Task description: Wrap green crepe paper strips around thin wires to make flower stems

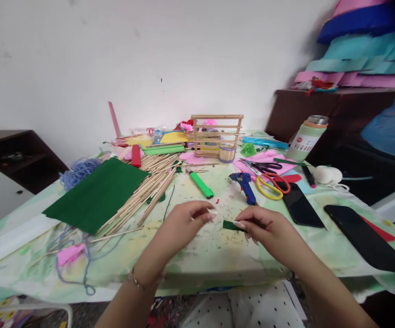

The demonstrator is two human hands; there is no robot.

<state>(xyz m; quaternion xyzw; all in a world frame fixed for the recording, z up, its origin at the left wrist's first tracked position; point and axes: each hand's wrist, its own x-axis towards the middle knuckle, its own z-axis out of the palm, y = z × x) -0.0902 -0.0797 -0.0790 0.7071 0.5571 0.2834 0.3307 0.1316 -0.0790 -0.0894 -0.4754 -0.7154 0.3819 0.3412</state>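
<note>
Right hand [269, 228]: pinches green strip [230, 225]; should it slacken, we might drop it.
Left hand [183, 222]: curled; whether holding, we cannot tell.

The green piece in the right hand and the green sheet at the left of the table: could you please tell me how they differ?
The green piece is a small, narrow strip, while the green sheet is far larger and broader. The green piece is held by the right hand; the green sheet lies beside the wooden sticks, with no hand on it. Both are dark green.
</note>
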